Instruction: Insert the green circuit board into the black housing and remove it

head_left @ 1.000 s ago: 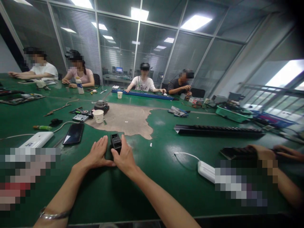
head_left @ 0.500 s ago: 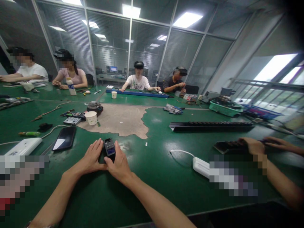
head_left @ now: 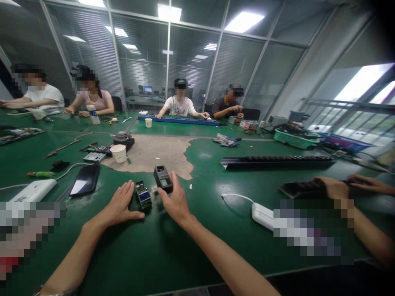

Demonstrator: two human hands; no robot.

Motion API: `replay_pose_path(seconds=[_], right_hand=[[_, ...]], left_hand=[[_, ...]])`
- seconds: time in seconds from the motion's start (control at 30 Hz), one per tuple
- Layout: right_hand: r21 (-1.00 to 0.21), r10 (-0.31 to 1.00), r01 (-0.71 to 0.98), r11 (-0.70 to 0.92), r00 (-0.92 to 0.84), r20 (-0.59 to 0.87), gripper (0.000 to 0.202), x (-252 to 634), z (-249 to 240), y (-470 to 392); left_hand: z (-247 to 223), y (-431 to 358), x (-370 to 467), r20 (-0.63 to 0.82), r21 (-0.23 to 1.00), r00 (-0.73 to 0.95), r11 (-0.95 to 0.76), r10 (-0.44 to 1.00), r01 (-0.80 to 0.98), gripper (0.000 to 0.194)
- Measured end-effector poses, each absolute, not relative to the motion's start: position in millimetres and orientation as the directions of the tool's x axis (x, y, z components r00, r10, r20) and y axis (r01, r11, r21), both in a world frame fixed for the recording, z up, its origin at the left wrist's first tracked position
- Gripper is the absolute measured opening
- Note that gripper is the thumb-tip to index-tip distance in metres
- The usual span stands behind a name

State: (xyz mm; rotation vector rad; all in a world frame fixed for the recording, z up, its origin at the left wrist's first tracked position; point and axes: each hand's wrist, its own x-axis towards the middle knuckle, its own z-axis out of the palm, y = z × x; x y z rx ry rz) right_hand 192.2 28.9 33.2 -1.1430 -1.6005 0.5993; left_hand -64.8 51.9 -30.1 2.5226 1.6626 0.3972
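Observation:
Between my hands a small circuit board module [head_left: 143, 197] with a blue display sits bare on the green table [head_left: 203, 246]. My left hand [head_left: 121, 203] lies beside it, fingers stretched out and thumb spread below the board; whether the fingertips touch its edge I cannot tell. My right hand [head_left: 176, 202] grips a black plastic housing [head_left: 162, 179] with a window cut into its face. That housing is apart from the board, to its right and slightly farther away, tilted in the fingers.
A phone [head_left: 84, 179] and a white power strip [head_left: 37, 192] lie to the left. Beyond the hands are a paper cup [head_left: 119, 153] and a bare brown patch [head_left: 157, 152]. On the right are a black rail [head_left: 276, 163], another white power strip [head_left: 262, 216] and a co-worker's hands [head_left: 333, 188].
My right hand has lifted the black housing off the circuit board and carried it right and away from me. The board now shows uncovered; my left hand stays beside it.

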Motion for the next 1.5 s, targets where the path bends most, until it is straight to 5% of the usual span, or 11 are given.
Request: replay_pose_path(seconds=[0.27,0.57,1.2,1.5], right_hand=[[-0.822,0.93,0.464,0.331,-0.013,0.368,0.08,207,-2,31],[-0.718,0.888,0.563,0.409,-0.064,0.456,0.089,210,-17,31],[-0.861,0.909,0.308,0.404,-0.032,0.415,0.075,180,34,21],[-0.829,0.921,0.405,0.386,-0.126,0.368,0.077,136,33,25]], left_hand=[[-29,51,-65,0.138,0.237,0.375,-0.398,0.917,0.886,0.125],[-23,49,-62,0.108,0.246,0.365,-0.38,0.925,0.892,0.126],[-24,49,-65,0.151,0.296,0.367,-0.396,0.918,0.869,0.131],[-22,47,-65,0.179,0.345,0.343,-0.385,0.922,0.856,0.138]])
